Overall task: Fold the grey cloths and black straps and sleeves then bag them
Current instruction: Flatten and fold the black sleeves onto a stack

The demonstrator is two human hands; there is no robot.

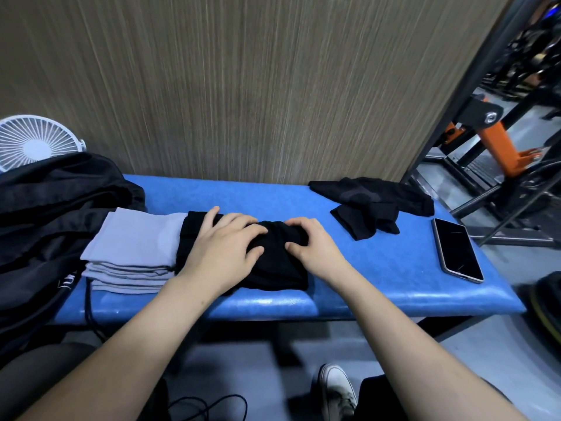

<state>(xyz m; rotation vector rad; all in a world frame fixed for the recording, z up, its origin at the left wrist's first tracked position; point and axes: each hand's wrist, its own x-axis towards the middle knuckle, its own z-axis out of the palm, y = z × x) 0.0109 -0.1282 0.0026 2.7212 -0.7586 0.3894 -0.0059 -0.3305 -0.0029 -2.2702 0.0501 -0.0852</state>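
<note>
Left hand (223, 247) lies flat and right hand (306, 243) pinches the black sleeve (273, 268) mid-counter (379, 287) beside the grey cloths (133, 250); releasing early would likely let the fold spring open and disturb that stack.

Your 2 bare forearms enter from the bottom corners of the frame and converge toward its centre. Your left hand (223, 246) lies palm down just left of centre, its fingers spread and gently bent, the fingertips pointing right and pressing downward. Your right hand (309, 243) sits just right of centre, fingers curled inward with the thumb tucked low on its left side. The fingertips of both hands nearly meet. Both wrists are straight and uncovered.
</note>
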